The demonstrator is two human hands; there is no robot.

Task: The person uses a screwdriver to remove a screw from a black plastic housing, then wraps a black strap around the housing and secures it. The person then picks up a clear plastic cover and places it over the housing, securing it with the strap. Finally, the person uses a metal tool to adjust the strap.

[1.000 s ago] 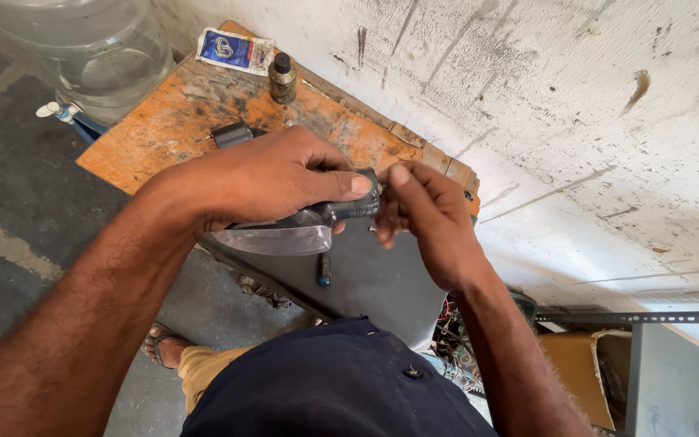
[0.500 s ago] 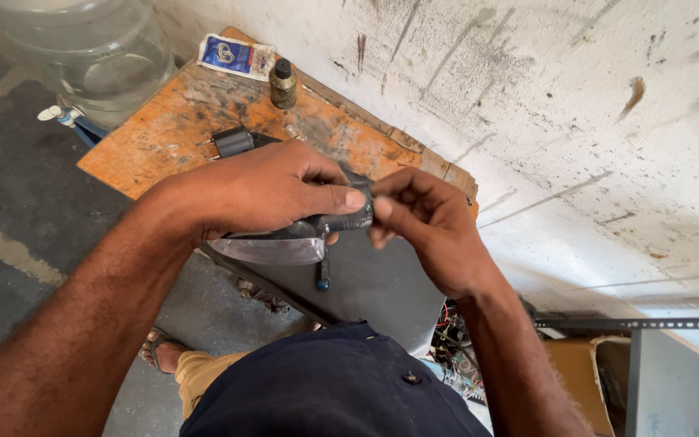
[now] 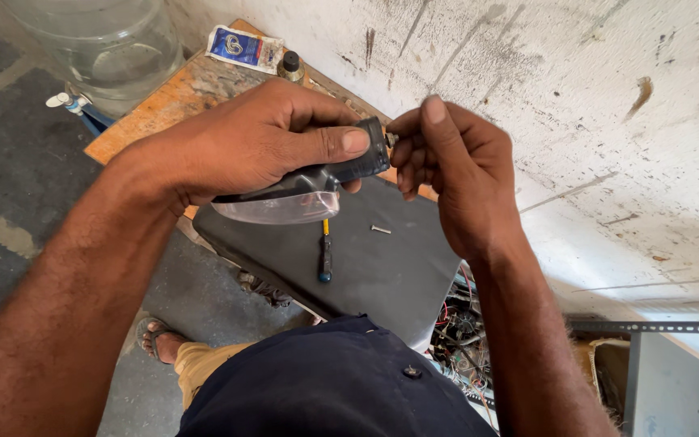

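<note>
- The dark housing [image 3: 341,171], with a clear lens [image 3: 273,206] at its lower end, was held in the air above a dark panel [image 3: 382,267], not resting on anything.
- The left hand [image 3: 252,142] was wrapped around the housing, thumb pressed along its top.
- The right hand [image 3: 455,162] pinched a small metal fitting [image 3: 391,139] at the housing's end between narrowly closed fingertips; what kind of part it was could not be made out.
- Risk: the fitting was tiny and held only by fingertips, so a slip could have dropped it towards the wires [image 3: 455,324] beside the panel.
- Risk: a twist on the unsupported housing could have loosened the left grip and knocked the lens.
- A loose screw [image 3: 380,230] and a screwdriver [image 3: 325,255] lay on the panel and could have rolled off if bumped.
</note>
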